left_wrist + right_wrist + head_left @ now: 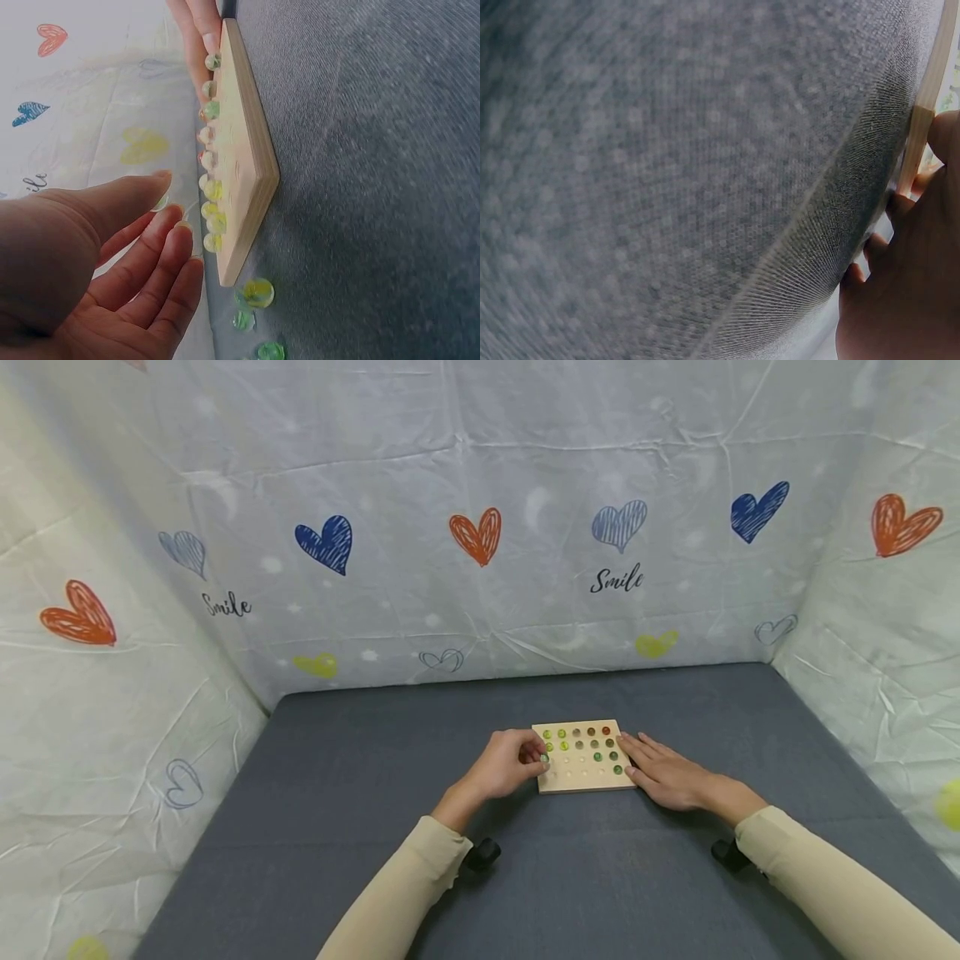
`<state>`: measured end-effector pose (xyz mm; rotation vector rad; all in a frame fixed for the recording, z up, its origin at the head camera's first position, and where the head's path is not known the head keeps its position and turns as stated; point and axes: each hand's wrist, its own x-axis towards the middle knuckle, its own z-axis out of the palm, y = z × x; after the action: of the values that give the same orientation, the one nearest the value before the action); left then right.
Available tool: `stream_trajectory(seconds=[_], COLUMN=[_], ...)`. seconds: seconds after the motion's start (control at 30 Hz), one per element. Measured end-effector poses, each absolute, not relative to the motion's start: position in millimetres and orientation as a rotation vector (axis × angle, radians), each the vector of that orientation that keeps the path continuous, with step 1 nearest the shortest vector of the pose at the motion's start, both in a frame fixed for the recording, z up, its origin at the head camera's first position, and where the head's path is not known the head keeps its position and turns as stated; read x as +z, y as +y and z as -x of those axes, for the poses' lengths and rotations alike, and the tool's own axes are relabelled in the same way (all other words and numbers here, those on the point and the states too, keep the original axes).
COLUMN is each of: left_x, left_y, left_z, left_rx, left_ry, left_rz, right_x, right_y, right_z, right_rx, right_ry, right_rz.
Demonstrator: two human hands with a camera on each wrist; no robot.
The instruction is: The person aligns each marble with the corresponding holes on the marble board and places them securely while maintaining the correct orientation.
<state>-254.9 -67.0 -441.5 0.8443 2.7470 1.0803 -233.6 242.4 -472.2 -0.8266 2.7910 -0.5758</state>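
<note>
We're looking at a small screened-off work booth here, not a lived-in room. A thin, creased sheet (480, 485) printed with hearts and the word "Smile" hangs across the top of the frame and down both the left and right edges, walling the space on three sides. Filling the lower half of the frame is a flat surface (337, 793) covered in plain grey fabric. Near its middle sits a wooden board (585, 758) studded with marbles, the kind of setup you'd see at a hand-skill recording station.
</note>
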Motion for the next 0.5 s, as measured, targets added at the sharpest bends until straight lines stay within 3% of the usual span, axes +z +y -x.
stream_trajectory(seconds=[0.5], left_x=[-442], left_y=[-47], left_z=[255], left_rx=[1.083], left_ry=[2.710], left_rz=[-0.895], right_x=[-472], right_y=[241], right_z=[235], right_rx=[-0.565], right_ry=[2.785], right_rz=[0.785])
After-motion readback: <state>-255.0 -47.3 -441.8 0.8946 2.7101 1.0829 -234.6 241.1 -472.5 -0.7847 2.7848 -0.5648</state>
